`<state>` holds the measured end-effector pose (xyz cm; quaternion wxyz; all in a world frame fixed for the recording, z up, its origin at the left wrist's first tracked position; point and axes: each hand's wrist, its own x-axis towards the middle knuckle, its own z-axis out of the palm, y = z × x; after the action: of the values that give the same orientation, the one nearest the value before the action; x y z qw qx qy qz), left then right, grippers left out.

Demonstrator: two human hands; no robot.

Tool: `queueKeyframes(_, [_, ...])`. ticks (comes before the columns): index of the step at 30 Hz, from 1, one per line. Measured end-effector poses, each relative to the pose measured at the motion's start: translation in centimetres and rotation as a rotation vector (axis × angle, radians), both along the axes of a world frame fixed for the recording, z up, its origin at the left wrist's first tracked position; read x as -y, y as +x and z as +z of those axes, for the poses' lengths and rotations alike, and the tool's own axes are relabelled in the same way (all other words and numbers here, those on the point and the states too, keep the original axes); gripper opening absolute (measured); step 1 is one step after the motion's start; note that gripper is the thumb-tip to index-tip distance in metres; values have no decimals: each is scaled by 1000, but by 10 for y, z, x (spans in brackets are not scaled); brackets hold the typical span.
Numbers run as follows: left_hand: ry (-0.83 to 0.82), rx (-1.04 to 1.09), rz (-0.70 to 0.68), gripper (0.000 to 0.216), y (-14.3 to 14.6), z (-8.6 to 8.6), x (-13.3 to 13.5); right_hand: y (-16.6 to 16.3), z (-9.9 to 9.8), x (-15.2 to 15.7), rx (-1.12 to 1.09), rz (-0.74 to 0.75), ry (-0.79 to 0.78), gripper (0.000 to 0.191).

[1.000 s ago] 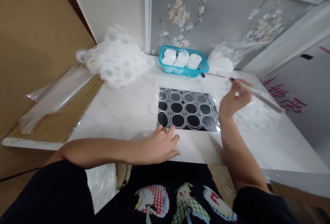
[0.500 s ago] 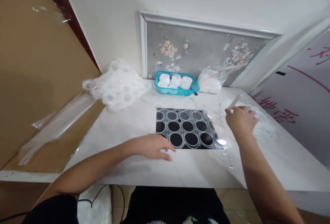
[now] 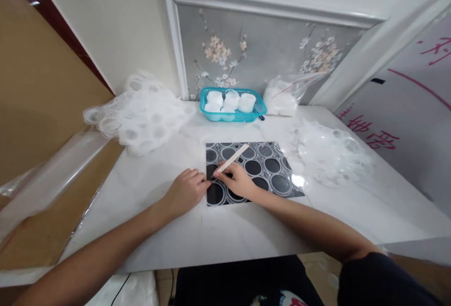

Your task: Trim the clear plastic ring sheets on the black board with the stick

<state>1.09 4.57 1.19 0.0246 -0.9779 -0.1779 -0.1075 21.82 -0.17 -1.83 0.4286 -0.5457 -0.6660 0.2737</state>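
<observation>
Pinching a pale stick between thumb and fingers, the right hand is resting over the left half of a dark sheet, its forearm coming in from the right. The stick is slanting, its pale upper end pointing away and to the right, its small dark end sitting low, close by the other hand's fingertips. The left hand is lying just at the sheet's left edge, palm down, fingers curled close together, thumb and forefinger reaching the border; whether they are gripping anything there I cannot tell. Both hands are nearly meeting. The sheet is lying flat about mid-tabletop, showing rows of black and grey circles with light rims; a bright glare is sitting on its right end. Behind it, a teal basket is holding white stacks, and a clear bag with white contents is standing just beside, to the right. Translucent film with round holes is lying in two heaps: a left heap spreading toward the back, a right heap past the sheet's far right corner. Farther left, long clear plastic is lying over brown board. A framed floral panel is standing at the back, against the wall.
</observation>
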Motion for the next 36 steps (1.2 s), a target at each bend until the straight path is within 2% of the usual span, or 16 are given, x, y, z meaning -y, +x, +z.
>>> queueKeyframes(2, [104,7,-39,21,0,0,12,1,-3,2,46,-4,34,19])
queueKeyframes(5, [161,19,-57,22,-1,0,26,4,-3,4,61,-14,30,19])
queueKeyframes(13, [63,-63,-67,19,-1,-3,26,6,-2,8,70,-12,-2,21])
queueKeyframes(21, [36,-70,-60,19,0,-5,25,4,1,12,153,65,74,18])
queueKeyframes(26, [-166,-101,-37,28,2,-6,18,2,-4,22,377,115,202,22])
queueKeyframes(30, [-394,-57,165,32,3,0,11,1,-7,22,545,230,332,22])
queueKeyframes(31, [-442,-52,212,30,3,2,10,4,-4,17,565,211,355,22])
queueKeyframes(32, [-485,-49,236,29,3,3,9,10,0,10,558,120,382,21])
queueKeyframes(34, [-542,-42,250,28,2,4,8,29,14,-7,470,-220,439,20])
queueKeyframes(35, [-550,-37,257,29,2,4,8,40,22,-15,394,-435,466,21])
queueKeyframes(36, [-540,-27,264,30,1,3,9,50,29,-20,334,-581,483,26])
